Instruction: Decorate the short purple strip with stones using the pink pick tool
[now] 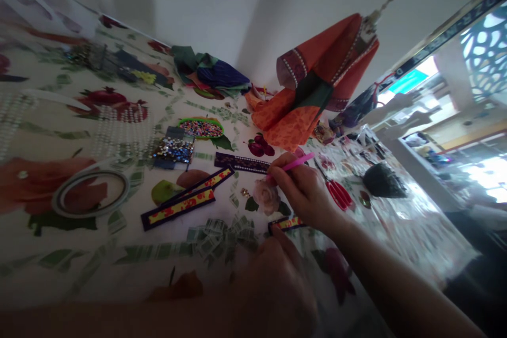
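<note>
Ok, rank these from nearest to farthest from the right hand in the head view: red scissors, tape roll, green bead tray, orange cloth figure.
From the right hand, which holds a pink tool:
1. Red scissors, just to its right.
2. Orange cloth figure, behind it, toward the wall.
3. Green bead tray, up and to the left.
4. Tape roll, far left on the table.

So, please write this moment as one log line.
right hand: holds pink tool | left hand: on trim strip | scissors: beside
</note>
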